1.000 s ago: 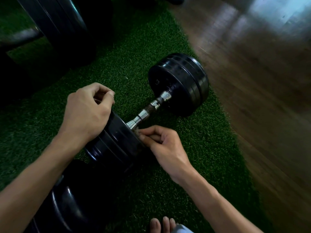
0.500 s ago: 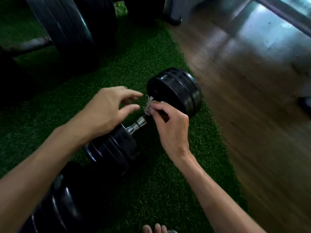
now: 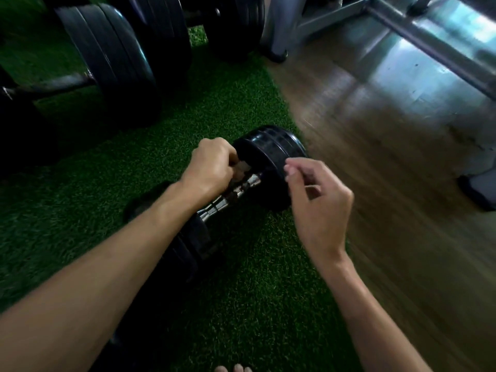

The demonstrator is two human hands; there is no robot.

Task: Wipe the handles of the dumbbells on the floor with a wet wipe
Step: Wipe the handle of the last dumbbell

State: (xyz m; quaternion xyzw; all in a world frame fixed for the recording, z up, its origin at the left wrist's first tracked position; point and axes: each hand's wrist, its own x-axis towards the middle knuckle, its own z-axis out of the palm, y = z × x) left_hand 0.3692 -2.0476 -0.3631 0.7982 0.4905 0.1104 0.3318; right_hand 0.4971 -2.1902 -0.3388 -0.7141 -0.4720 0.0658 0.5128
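A black dumbbell (image 3: 271, 151) lies on the green turf mat (image 3: 255, 291), its chrome handle (image 3: 236, 191) running from lower left to upper right. My left hand (image 3: 212, 167) is closed over the upper part of the handle with a small pale wet wipe (image 3: 243, 167) showing at its fingertips. My right hand (image 3: 319, 205) hovers beside the far weight head, thumb and forefinger pinched together, nothing visible between them. The near weight head (image 3: 185, 251) is partly hidden under my left forearm.
Larger black weight plates on a bar (image 3: 118, 63) stand at the back left of the turf. Wooden floor (image 3: 402, 210) runs along the right, with a metal rack frame (image 3: 429, 38) at the top right. My toes (image 3: 233, 368) show at the bottom edge.
The wipe has passed from my right hand to my left. My left hand moved from the near weight head onto the handle; my right hand drew back to the right.
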